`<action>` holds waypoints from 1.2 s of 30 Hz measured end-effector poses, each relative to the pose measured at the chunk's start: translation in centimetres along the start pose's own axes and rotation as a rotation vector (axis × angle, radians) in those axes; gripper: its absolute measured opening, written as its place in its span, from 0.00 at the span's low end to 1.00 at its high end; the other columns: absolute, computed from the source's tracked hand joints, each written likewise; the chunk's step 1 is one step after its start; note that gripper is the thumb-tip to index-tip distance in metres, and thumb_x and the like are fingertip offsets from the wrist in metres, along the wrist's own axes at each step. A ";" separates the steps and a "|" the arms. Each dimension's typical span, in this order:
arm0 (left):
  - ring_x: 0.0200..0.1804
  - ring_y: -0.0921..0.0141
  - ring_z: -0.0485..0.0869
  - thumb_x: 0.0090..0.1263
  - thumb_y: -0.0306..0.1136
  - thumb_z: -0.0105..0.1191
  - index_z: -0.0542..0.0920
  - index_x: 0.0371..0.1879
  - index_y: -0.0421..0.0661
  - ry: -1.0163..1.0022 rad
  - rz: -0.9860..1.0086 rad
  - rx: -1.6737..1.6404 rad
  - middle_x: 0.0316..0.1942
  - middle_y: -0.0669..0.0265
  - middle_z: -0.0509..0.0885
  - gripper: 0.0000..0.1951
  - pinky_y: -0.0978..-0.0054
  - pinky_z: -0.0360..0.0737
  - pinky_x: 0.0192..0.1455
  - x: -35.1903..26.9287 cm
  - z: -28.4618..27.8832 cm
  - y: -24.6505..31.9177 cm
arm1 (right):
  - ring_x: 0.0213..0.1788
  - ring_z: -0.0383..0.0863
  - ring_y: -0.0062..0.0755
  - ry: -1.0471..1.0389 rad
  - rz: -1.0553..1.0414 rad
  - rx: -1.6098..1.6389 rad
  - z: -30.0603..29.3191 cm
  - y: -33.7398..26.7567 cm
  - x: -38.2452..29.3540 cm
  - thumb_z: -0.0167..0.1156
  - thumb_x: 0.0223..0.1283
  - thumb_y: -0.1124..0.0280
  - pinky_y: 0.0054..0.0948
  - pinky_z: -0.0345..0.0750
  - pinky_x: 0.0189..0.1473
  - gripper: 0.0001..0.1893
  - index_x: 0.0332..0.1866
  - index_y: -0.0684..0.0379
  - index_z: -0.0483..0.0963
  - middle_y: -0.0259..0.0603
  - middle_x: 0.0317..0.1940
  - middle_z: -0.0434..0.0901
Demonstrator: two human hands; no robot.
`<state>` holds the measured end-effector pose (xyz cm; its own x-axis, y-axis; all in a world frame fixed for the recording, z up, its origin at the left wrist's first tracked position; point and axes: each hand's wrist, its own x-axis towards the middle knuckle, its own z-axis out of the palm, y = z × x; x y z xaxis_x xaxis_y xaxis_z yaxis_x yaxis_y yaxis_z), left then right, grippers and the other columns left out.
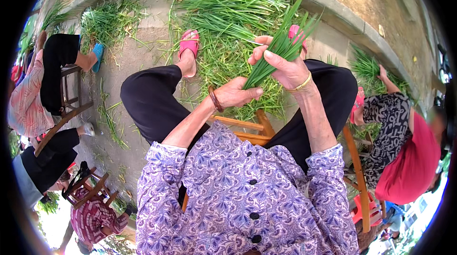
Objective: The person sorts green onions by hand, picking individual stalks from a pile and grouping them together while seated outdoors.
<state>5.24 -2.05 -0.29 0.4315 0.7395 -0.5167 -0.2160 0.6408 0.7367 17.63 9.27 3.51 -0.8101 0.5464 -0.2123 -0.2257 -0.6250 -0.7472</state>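
A small bunch of long flat green leaves (275, 53), which look like garlic chives, slants up and to the right in front of me. My left hand (235, 93) is closed around its lower end and wears a brown bangle. Higher up, my right hand (289, 69) holds the same bunch between thumb and fingers, the fingertips showing past its left side. A gold-coloured bracelet circles that wrist. Under both hands, loose green and yellowish leaves (232, 76) lie scattered between my feet. Beyond them is a larger heap of long green stalks (228, 8).
A curved concrete kerb (351, 23) runs behind the heap. I sit on a wooden seat (255, 131). At left, a seated person's leg (57, 73) is beside another green pile (107, 23). At right, a person in a red top (410, 162) reaches towards more greens (366, 64).
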 end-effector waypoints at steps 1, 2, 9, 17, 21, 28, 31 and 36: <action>0.14 0.83 0.58 0.61 0.45 0.47 0.71 0.23 0.45 0.020 0.024 0.062 0.12 0.77 0.62 0.15 0.84 0.53 0.15 0.0 -0.1 -0.1 | 0.37 0.74 0.31 0.029 0.005 -0.018 0.0 -0.2 -0.1 0.58 0.49 0.70 0.29 0.71 0.42 0.21 0.47 0.68 0.63 0.40 0.31 0.74; 0.15 0.82 0.59 0.61 0.45 0.47 0.71 0.22 0.45 0.040 0.049 0.123 0.12 0.77 0.62 0.15 0.83 0.56 0.16 0.0 -0.2 -0.2 | 0.37 0.74 0.30 0.072 0.001 -0.045 -0.2 -0.3 -0.2 0.57 0.50 0.69 0.29 0.72 0.42 0.18 0.45 0.66 0.64 0.40 0.31 0.74; 0.18 0.76 0.68 0.60 0.35 0.49 0.75 0.31 0.40 0.345 0.295 0.620 0.14 0.67 0.71 0.10 0.76 0.66 0.21 0.2 -1.6 -0.9 | 0.37 0.74 0.30 0.132 -0.158 -0.025 -1.9 -1.9 -0.3 0.52 0.54 0.73 0.30 0.73 0.42 0.12 0.43 0.65 0.66 0.41 0.30 0.74; 0.25 0.59 0.78 0.53 0.24 0.49 0.75 0.32 0.43 0.648 0.383 0.952 0.20 0.57 0.78 0.08 0.69 0.71 0.25 0.4 -2.1 -1.4 | 0.38 0.72 0.27 0.265 -0.204 -0.166 -2.0 -4.3 -1.8 0.50 0.56 0.71 0.25 0.70 0.41 0.09 0.40 0.63 0.68 0.41 0.33 0.74; 0.23 0.56 0.75 0.51 0.26 0.50 0.73 0.30 0.44 0.799 0.425 1.109 0.18 0.57 0.76 0.07 0.65 0.69 0.22 0.0 -1.9 -0.7 | 0.36 0.73 0.27 0.337 -0.310 -0.172 -2.8 -4.8 -2.3 0.49 0.57 0.69 0.25 0.70 0.40 0.10 0.40 0.64 0.70 0.42 0.32 0.75; 0.22 0.59 0.74 0.43 0.22 0.50 0.68 0.26 0.47 0.970 0.499 1.317 0.19 0.62 0.72 0.10 0.66 0.69 0.21 -0.3 -1.6 0.2 | 0.29 0.74 0.27 0.338 -0.346 -0.210 -4.0 -6.1 -3.5 0.49 0.57 0.68 0.22 0.72 0.29 0.13 0.40 0.67 0.72 0.43 0.31 0.76; 0.21 0.61 0.74 0.44 0.22 0.49 0.68 0.25 0.47 0.991 0.550 1.384 0.18 0.62 0.71 0.09 0.67 0.69 0.20 -0.4 -1.9 0.6 | 0.32 0.75 0.29 0.364 -0.391 -0.174 -5.0 -6.0 -3.7 0.48 0.57 0.69 0.28 0.73 0.36 0.12 0.39 0.67 0.72 0.44 0.33 0.76; 0.20 0.63 0.74 0.43 0.22 0.49 0.68 0.23 0.47 1.044 0.582 1.456 0.17 0.64 0.69 0.09 0.68 0.68 0.20 -0.6 -2.7 0.8 | 0.37 0.74 0.32 0.240 -0.454 0.028 -8.1 -7.2 -4.6 0.46 0.59 0.67 0.33 0.72 0.42 0.12 0.39 0.63 0.72 0.40 0.37 0.76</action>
<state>2.43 -1.48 -0.56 -0.1682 0.9417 0.2912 0.9350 0.0589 0.3496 27.41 15.82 4.77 -0.4812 0.8765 -0.0112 -0.5428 -0.3079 -0.7814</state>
